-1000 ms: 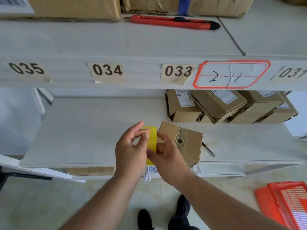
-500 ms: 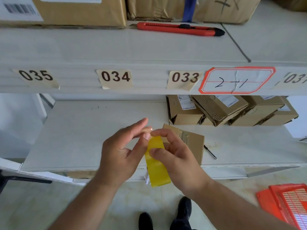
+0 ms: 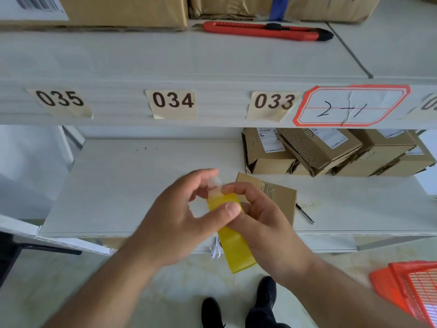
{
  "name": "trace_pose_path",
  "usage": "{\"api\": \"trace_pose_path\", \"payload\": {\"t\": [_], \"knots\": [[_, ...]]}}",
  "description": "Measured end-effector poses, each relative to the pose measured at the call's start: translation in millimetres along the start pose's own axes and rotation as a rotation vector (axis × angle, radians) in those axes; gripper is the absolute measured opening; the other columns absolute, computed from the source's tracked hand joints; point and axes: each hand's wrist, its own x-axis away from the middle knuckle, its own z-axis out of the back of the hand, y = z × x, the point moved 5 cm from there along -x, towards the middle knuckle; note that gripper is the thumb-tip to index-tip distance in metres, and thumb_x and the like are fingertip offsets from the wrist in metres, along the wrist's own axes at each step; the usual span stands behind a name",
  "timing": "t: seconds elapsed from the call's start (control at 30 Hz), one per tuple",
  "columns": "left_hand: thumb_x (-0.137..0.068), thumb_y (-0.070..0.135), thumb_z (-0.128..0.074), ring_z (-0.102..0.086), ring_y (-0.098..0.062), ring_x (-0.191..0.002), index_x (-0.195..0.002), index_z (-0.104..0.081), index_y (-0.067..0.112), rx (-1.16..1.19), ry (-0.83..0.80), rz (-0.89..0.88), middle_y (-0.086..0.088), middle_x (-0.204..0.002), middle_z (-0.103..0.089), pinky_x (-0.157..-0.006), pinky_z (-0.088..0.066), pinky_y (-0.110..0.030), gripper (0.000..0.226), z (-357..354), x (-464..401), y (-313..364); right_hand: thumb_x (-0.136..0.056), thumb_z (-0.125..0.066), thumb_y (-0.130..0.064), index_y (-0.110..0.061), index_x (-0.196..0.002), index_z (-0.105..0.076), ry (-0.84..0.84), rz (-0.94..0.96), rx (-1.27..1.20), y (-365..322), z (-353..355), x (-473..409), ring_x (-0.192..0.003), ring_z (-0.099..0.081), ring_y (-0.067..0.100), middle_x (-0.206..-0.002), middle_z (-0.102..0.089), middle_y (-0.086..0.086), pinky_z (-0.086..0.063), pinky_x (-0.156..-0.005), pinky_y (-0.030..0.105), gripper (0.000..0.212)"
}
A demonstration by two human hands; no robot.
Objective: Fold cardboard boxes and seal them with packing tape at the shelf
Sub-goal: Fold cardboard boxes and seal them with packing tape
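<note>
1. Head view showed the right hand (image 3: 262, 223) with its fingers (image 3: 233, 187) curled onto the top end of a yellow strip of packing tape (image 3: 233, 247), pinching it against the thumb.
2. Left hand (image 3: 175, 223) pressed its thumb tip against the tape's face just below that pinch, while its other fingers (image 3: 205, 175) arched loosely above the clear, curled top end; whether they gripped that end could not be told.
3. Compared with half a second earlier, more of the strip hung free below the hands and reached further down past the shelf's front edge; a second earlier only a short yellow patch had shown between the fingers.
4. That suggested the piece was being drawn out and straightened, ready to be laid on, with the sealing itself not yet begun.
5. Small folded cardboard box (image 3: 276, 197) stood on the lower shelf (image 3: 132, 185) just behind the right hand, its corrugated face turned toward the camera and no yellow tape visible on it.
6. Further back on the same shelf sat a row of labelled boxes (image 3: 319, 150).
7. Up on the higher shelf lay a red utility knife (image 3: 262, 31), well apart from both hands.
</note>
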Motion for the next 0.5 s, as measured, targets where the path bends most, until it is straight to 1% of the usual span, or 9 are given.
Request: {"api": "trace_pose_path", "payload": {"t": [0.03, 0.07, 0.1, 0.13, 0.2, 0.3, 0.4, 0.43, 0.5], "knots": [[-0.074, 0.064, -0.073, -0.063, 0.007, -0.109, -0.122, -0.067, 0.036, -0.004, -0.016, 0.025, 0.029, -0.112, -0.069, -0.09, -0.044, -0.007, 0.055, -2, -4, 1, -0.083, -0.07, -0.033, -0.035, -0.11, -0.068, -0.008, 0.008, 0.014, 0, -1, 0, -0.079, -0.053, 0.029, -0.097, -0.06, 0.038, -0.042, -0.073, 0.046, 0.027], [-0.079, 0.054, -0.08, -0.065, 0.008, -0.103, -0.112, -0.071, 0.034, 0.005, -0.006, 0.043, 0.029, -0.106, -0.07, -0.085, -0.046, -0.007, 0.04, -2, -7, 1, -0.084, -0.069, -0.031, -0.034, -0.111, -0.068, -0.008, 0.013, 0.024, 0, -1, 1, -0.077, -0.05, 0.028, -0.094, -0.058, 0.038, -0.04, -0.071, 0.046, 0.027], [-0.084, 0.04, -0.083, -0.067, 0.007, -0.095, -0.103, -0.073, 0.031, 0.018, 0.025, 0.049, 0.027, -0.098, -0.072, -0.08, -0.047, -0.008, 0.023, -1, -10, 2, -0.084, -0.068, -0.029, -0.034, -0.111, -0.067, -0.003, 0.014, 0.041, 1, 0, 2, -0.072, -0.048, 0.026, -0.085, -0.057, 0.034, -0.039, -0.068, 0.044, 0.028], [-0.086, 0.029, -0.082, -0.068, 0.005, -0.086, -0.094, -0.074, 0.029, 0.032, 0.061, 0.053, 0.023, -0.089, -0.073, -0.075, -0.047, -0.009, 0.011, 1, -12, 4, -0.084, -0.066, -0.027, -0.036, -0.111, -0.066, 0.001, 0.014, 0.072, 2, 1, 2, -0.067, -0.045, 0.024, -0.078, -0.055, 0.026, -0.038, -0.064, 0.042, 0.028], [-0.087, 0.021, -0.081, -0.067, 0.002, -0.072, -0.084, -0.074, 0.027, 0.045, 0.116, 0.05, 0.018, -0.077, -0.073, -0.066, -0.047, -0.01, 0.009, 2, -11, 4, -0.084, -0.064, -0.029, -0.04, -0.112, -0.063, 0.0, 0.014, 0.151, 3, 2, 4, -0.063, -0.046, 0.023, -0.073, -0.056, 0.011, -0.04, -0.061, 0.041, 0.031], [-0.089, 0.023, -0.079, -0.067, -0.001, -0.069, -0.081, -0.074, 0.026, 0.017, 0.154, 0.037, 0.016, -0.074, -0.072, -0.062, -0.047, -0.011, 0.01, 1, -6, 7, -0.084, -0.064, -0.031, -0.043, -0.115, -0.059, -0.007, 0.023, 0.188, 4, 3, 5, -0.063, -0.049, 0.021, -0.073, -0.059, 0.004, -0.043, -0.061, 0.042, 0.033], [-0.091, 0.024, -0.077, -0.066, -0.005, -0.068, -0.082, -0.073, 0.026, 0.015, 0.169, 0.039, 0.014, -0.074, -0.072, -0.061, -0.047, -0.012, 0.01, -3, -4, 7, -0.079, -0.066, -0.037, -0.047, -0.117, -0.056, 0.033, -0.014, 0.173, 7, 7, 4, -0.064, -0.051, 0.02, -0.075, -0.06, 0.003, -0.043, -0.063, 0.042, 0.04], [-0.091, 0.026, -0.076, -0.067, -0.009, -0.07, -0.083, -0.072, 0.026, 0.026, 0.171, 0.036, 0.012, -0.075, -0.073, -0.062, -0.05, -0.016, 0.009, -3, -3, 6, -0.078, -0.066, -0.037, -0.047, -0.117, -0.055, 0.046, -0.03, 0.155, 8, 8, 3, -0.066, -0.051, 0.022, -0.076, -0.06, 0.004, -0.042, -0.064, 0.044, 0.042], [-0.092, 0.029, -0.074, -0.069, -0.013, -0.074, -0.084, -0.071, 0.026, 0.054, 0.167, 0.037, 0.008, -0.077, -0.074, -0.066, -0.054, -0.022, 0.009, -4, -2, 5, -0.079, -0.066, -0.032, -0.043, -0.113, -0.058, 0.04, -0.04, 0.101, 8, 10, 3, -0.067, -0.046, 0.028, -0.077, -0.054, 0.014, -0.04, -0.065, 0.047, 0.037]]}}
